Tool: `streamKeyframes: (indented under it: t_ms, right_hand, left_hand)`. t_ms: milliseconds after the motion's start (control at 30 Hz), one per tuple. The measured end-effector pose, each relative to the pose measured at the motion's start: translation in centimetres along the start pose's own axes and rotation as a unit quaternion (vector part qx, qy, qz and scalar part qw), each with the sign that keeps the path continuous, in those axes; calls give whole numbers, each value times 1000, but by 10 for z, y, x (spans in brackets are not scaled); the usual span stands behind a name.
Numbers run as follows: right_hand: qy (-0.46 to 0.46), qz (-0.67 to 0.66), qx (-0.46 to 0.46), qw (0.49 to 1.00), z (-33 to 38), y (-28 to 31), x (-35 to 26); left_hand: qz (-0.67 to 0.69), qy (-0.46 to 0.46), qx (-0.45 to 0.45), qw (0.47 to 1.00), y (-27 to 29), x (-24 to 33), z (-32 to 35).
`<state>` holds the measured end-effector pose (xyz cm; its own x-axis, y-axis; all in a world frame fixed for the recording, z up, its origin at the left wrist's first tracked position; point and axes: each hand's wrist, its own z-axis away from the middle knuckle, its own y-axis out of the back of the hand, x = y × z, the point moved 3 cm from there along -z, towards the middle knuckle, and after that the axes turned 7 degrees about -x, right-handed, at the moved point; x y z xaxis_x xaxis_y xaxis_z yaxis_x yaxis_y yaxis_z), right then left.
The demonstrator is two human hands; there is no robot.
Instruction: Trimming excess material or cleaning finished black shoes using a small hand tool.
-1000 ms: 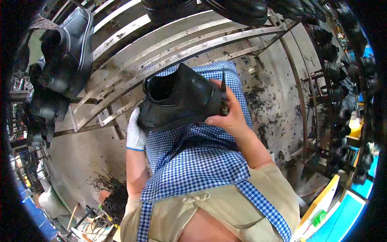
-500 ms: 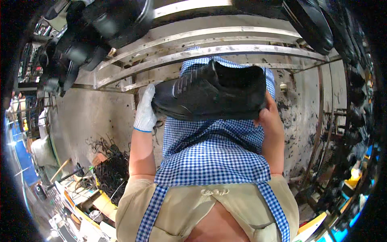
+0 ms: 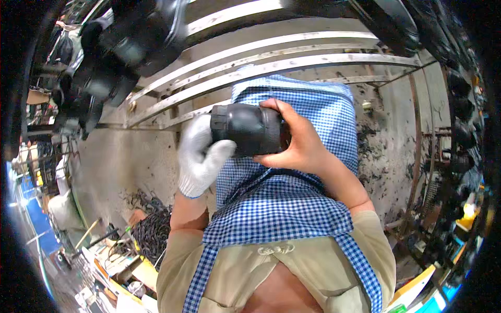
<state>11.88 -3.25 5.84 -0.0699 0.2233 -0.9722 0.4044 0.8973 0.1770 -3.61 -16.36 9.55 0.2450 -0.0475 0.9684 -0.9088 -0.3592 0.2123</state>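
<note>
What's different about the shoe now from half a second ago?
The black shoe, held lengthwise across the picture before with its opening showing, is now turned so it looks short and the opening is hidden. The left grip, in a white glove, has moved right and the right grip left, so they're closer together. Both still hold the shoe; the checked apron stays over the lap.

A rack [image 3: 282,64] of pale, stained metal bars carried black shoes [image 3: 386,22] along its upper side. Below, the grey floor [image 3: 104,161] was strewn with dark scraps [image 3: 366,139], thickest toward the right.
</note>
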Motion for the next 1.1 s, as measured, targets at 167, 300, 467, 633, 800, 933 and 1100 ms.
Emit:
streamKeyframes:
  t_ms: [167, 300, 467, 633, 800, 933, 1100]
  right_hand:
    - [-10, -99, -21, 995, -5, -15, 7]
    - [-31, -69, -59, 995, -2, -12, 4]
    - [-35, -79, -76, 993, -1, 1, -5]
    - [-1, -30, -110, 994, 2, -3, -11]
    - [-13, -3, -19, 1000, 37, 8, -14]
    - [5, -213, 160, 964, 71, 40, -23]
    - [80, -42, 270, 959, 101, 57, -19]
  left_hand:
    - [173, 211, -23, 962, -8, 1, 5]
    - [164, 191, -31, 967, -7, 3, 11]
    - [172, 155, -45, 972, -14, 6, 11]
    - [-93, -72, -185, 976, -11, 28, -8]
    - [-304, -204, -196, 910, -16, 75, -13]
    - [-259, -295, 51, 918, 42, 81, 12]
    - [-459, -276, 292, 792, 63, 116, -55]
